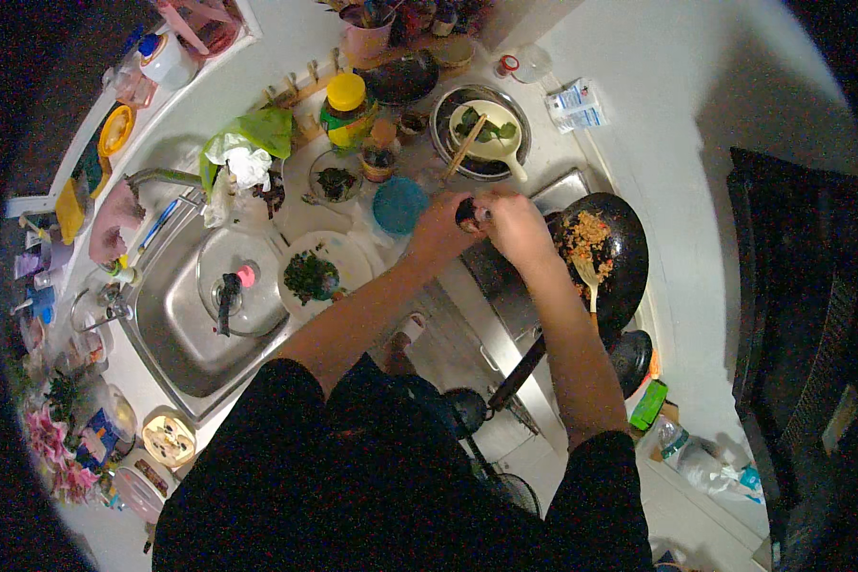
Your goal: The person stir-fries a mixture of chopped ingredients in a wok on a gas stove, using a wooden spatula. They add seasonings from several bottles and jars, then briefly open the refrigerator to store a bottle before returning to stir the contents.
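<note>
Between my left hand [440,227] and my right hand [516,222] is a small dark object [466,213], perhaps a bottle or jar; the fingers hide most of it. Both hands close around it above the counter's back edge. Right of them, a black wok [623,247] holds fried rice [588,236] with red bits, and a light-coloured spatula [592,286] rests in it. Below and left of my left hand, a white plate [354,261] bears chopped greens [307,275]. A blue round lid or bowl [399,205] lies close to my left wrist.
Behind the hands, a cream pan [509,146] with leaves and chopsticks [466,146] sits in a steel bowl [440,136]. A yellow-capped jar [346,100] and a glass bowl [334,177] stand farther left. The steel sink [179,343] is at left; the wok's handle [518,375] juts toward me.
</note>
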`<action>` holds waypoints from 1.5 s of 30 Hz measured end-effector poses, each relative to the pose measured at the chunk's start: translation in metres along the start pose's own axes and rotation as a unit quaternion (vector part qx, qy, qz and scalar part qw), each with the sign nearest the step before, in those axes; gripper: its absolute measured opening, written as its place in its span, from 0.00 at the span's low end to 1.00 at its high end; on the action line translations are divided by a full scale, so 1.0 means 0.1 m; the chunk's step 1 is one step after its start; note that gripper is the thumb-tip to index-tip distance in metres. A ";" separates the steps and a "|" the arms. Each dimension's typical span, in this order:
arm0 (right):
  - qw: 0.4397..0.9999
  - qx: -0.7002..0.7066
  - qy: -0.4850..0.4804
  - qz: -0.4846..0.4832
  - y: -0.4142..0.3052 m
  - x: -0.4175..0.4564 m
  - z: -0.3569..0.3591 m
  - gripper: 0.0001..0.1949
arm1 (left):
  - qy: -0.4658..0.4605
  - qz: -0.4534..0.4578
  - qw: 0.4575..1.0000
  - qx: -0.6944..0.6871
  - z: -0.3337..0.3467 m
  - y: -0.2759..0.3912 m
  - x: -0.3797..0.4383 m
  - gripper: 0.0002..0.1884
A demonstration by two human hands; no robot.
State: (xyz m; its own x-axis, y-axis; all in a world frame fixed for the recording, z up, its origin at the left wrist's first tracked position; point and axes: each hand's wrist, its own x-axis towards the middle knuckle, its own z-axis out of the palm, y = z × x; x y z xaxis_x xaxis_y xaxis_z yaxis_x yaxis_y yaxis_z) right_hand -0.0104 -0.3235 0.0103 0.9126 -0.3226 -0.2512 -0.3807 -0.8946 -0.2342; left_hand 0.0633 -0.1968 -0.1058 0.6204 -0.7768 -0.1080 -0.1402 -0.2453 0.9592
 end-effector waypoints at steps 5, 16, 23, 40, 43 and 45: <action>0.978 -0.108 -0.114 0.135 -0.32 0.03 -0.19 0.16 | 0.045 0.023 0.997 0.050 0.03 -0.05 0.01 0.33; 0.987 -0.128 -0.059 0.073 -0.35 -0.08 -0.21 0.08 | 0.016 0.067 0.997 0.034 -0.07 -0.03 0.07 0.29; 0.988 -0.138 -0.057 0.029 -0.19 0.00 0.02 0.15 | -0.017 0.088 0.993 0.082 -0.09 -0.06 0.09 0.25; 0.991 -0.123 -0.040 -0.023 -0.20 -0.16 -0.18 0.33 | 0.048 0.195 0.975 0.098 -0.09 -0.18 -0.04 0.28; 0.994 -0.096 0.009 0.046 -0.01 -0.12 0.19 0.30 | -0.050 0.122 0.988 0.083 -0.14 -0.09 0.05 0.27; 0.984 -0.028 0.083 0.152 0.00 -0.05 0.39 0.33 | -0.064 0.024 0.996 0.060 -0.03 -0.04 0.06 0.26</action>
State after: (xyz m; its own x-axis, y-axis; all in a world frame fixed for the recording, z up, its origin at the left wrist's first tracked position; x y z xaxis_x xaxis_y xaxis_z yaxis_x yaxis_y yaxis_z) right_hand -0.0206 -0.3101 -0.0248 0.7708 -0.6205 -0.1443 -0.6360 -0.7627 -0.1174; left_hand 0.0704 -0.1990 -0.1092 0.5091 -0.8545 -0.1031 -0.2624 -0.2681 0.9270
